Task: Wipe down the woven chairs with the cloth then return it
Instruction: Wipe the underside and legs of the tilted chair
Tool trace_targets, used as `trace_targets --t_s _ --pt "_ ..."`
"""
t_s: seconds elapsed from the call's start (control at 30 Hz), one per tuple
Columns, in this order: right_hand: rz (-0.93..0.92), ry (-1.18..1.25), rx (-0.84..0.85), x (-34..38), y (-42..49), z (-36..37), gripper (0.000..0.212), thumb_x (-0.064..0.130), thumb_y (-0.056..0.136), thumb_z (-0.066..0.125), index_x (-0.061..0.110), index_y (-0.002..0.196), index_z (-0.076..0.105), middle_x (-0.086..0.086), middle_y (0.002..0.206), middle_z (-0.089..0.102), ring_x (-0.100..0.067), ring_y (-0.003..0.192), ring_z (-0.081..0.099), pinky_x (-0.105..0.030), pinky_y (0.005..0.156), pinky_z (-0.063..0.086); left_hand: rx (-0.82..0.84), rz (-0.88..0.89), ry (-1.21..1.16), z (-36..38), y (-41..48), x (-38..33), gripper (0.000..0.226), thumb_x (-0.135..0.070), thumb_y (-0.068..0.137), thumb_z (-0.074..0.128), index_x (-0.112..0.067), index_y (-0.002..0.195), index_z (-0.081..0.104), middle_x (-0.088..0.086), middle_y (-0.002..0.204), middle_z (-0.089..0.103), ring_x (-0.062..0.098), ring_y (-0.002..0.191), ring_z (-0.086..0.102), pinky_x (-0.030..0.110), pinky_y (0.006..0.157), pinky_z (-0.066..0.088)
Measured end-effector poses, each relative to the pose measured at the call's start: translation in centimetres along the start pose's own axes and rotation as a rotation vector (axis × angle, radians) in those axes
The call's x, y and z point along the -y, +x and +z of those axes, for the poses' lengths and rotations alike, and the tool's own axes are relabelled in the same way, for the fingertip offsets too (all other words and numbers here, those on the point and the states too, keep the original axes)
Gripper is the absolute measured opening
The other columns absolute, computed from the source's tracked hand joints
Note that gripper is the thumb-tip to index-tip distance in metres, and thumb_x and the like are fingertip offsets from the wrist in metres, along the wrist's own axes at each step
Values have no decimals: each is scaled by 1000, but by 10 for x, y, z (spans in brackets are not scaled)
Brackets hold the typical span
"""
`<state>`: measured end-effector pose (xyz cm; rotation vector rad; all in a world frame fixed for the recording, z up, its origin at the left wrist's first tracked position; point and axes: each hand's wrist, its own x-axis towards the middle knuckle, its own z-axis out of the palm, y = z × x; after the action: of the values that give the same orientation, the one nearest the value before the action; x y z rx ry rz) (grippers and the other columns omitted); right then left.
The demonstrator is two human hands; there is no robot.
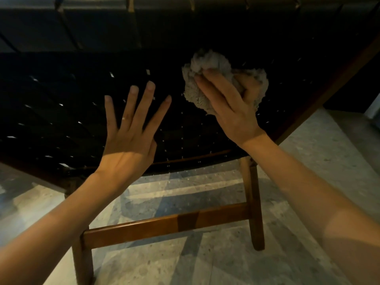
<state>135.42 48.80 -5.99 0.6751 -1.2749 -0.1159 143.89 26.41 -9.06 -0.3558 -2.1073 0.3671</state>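
Clutching the cloth (207, 64), the right hand (232, 105) has it balled up against the seat of the woven chair (61, 103), right of centre. The grip is grasping the cloth, fingers (216, 85) curled across its top, thumb half sunk in the folds. It's a grey, nubbly terry lump, loops standing up, ragged at the edges; how much of it lies under the palm is hidden. Over to the left hand (131, 138): grip released, four fingers straight and fanned wide over the weave, holding nothing, and whether the palm actually touches the seat can't be told from this angle. The seat itself is very dark, flat black straps crossing, only small pale gaps giving the pattern away; its left side runs out of frame. Up top, the backrest (92, 27) shows broad dark bands with a dull sheen, cut off by the edge. Below, a smooth reddish-brown wooden rail (164, 223) joins two legs, the right leg (256, 202) rounded and tapering. Speckled pale stone floor (308, 171) underneath, striped with shadow. Far right corner: too dim to read.
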Motion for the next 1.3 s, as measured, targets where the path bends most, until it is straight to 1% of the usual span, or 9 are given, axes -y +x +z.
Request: trace_targets --t_s 0.17,0.3,0.4,0.5,0.6,0.8,1.0,1.1,1.3 --pt "-67 74 247 29 -61 10 48 8 94 54 24 138 41 4 136 34 -28 100 41 -34 69 52 34 22 47 6 -11 5 75 -11 89 53 -16 152 12 14 156 4 27 143 -7 60 112 6" --pt "-154 202 533 53 -120 12 53 1 95 36 24 143 39 3 144 28 -28 109 38 -40 80 47 45 44 74 11 -19 11 76 -12 88 52 -17 152 11 8 158 -5 26 143 -17 58 112 4" --pt "-98 404 666 69 -142 10 55 -1 86 50 19 137 51 0 141 43 -26 115 38 -42 91 37 90 42 15 10 -23 11 80 -11 86 54 -18 152 10 8 158 -6 27 144 -14 60 113 4" --pt "32 493 782 83 -146 1 56 -1 73 75 17 125 63 -1 128 61 -26 112 38 -46 88 48 114 47 3 7 -23 12 80 -12 85 53 -18 152 10 8 159 -7 27 145 -12 60 113 5" --pt "36 436 820 92 -131 -6 47 3 75 69 21 117 68 2 120 66 -25 106 36 -42 82 53 128 51 0 3 -24 12 80 -12 85 54 -18 152 10 8 159 -6 28 145 -10 60 114 7" --pt "-132 367 554 84 -57 -39 39 8 92 45 22 121 67 1 113 68 -28 97 42 -37 72 54 111 1 -28 -15 -24 15 83 -10 83 59 -16 152 14 10 158 -1 27 145 -6 60 113 5" --pt "52 262 109 36 37 -44 42 15 88 70 19 126 53 1 124 52 -23 96 44 -36 73 45 46 -191 -52 -24 -30 31 82 -15 86 61 -17 152 11 14 156 -4 34 144 -3 61 112 4" --pt "87 212 64 25 67 -36 27 15 90 69 22 116 67 1 114 69 -21 95 50 -31 74 51 40 -204 -77 -27 -29 35 83 -13 85 60 -20 152 12 15 156 -2 35 144 -5 63 112 5" --pt "157 285 48 32 73 -22 28 2 90 62 16 112 71 -2 112 69 -27 97 49 -41 69 54 45 -210 -82 -25 -27 38 87 -11 82 63 -22 152 13 13 157 -5 31 143 -12 63 113 4"
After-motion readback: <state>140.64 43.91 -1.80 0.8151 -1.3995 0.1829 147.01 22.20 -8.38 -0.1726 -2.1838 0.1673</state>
